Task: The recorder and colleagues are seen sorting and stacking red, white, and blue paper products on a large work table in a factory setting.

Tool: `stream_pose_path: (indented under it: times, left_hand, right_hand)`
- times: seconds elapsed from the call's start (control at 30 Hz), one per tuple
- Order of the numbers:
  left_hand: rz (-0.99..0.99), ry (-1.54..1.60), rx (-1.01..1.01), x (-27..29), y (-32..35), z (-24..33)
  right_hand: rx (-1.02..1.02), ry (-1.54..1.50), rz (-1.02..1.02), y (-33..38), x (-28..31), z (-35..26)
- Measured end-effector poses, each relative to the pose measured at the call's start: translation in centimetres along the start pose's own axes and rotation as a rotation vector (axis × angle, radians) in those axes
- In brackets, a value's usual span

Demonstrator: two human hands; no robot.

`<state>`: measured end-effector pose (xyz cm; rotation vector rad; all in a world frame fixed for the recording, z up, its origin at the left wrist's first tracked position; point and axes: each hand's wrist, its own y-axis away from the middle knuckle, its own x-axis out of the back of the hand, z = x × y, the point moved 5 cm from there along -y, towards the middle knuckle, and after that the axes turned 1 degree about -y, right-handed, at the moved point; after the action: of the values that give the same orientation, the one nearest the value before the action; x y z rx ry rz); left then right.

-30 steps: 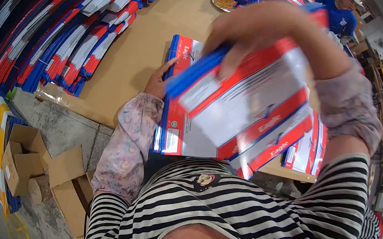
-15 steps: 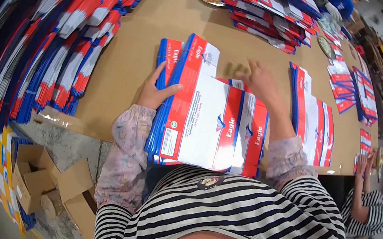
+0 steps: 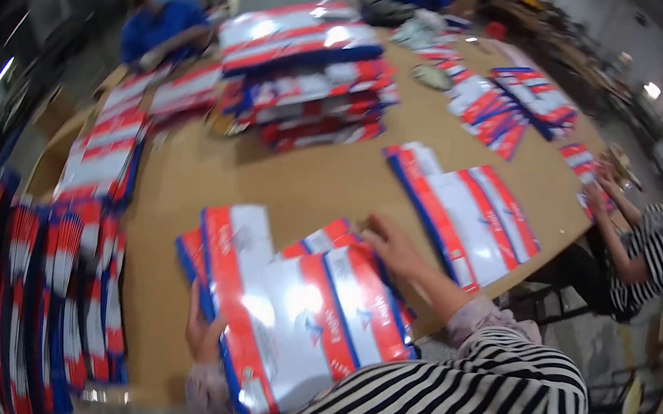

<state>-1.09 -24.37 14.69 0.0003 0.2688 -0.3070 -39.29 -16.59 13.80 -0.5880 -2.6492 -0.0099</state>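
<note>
A stack of flat red, white and blue printed packaging bags lies in front of me, close against my striped shirt. My left hand grips its left edge, thumb on top and the fingers hidden beneath. Another bag shows under the stack's upper left corner, and a separate bag juts out past its far edge. My right hand is at the stack's far right corner, its fingers loosely bent and apart; blur hides whether they touch a bag. To the right lies a second pile of the same bags.
A tall bag stack stands across the brown table, with more upright bundles along the left. Two people in blue are at the far side. A striped-shirted person sits at right, handling bags.
My view has swung toward the right and farther across the table. The left hand keeps its hold on the stack; the right hand has come in closer to the stack's far right corner.
</note>
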Motion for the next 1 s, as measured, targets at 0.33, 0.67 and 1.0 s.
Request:
stream_pose_path:
  times: [0.33, 0.67, 1.0]
  left_hand:
    - [-0.015, -0.223, -0.567, -6.5, 0.1, 13.3]
    - [-0.068, -0.144, -0.494, -5.8, 0.8, 9.3]
    - [0.07, -0.101, -0.282, -6.9, -0.8, 7.2]
  right_hand:
    - [0.166, -0.415, 0.146, 1.4, 7.2, -12.2]
    - [0.41, -0.498, 0.051, 1.2, 9.5, -14.9]
    - [0.282, -0.584, 0.11, 0.9, 7.2, -12.6]
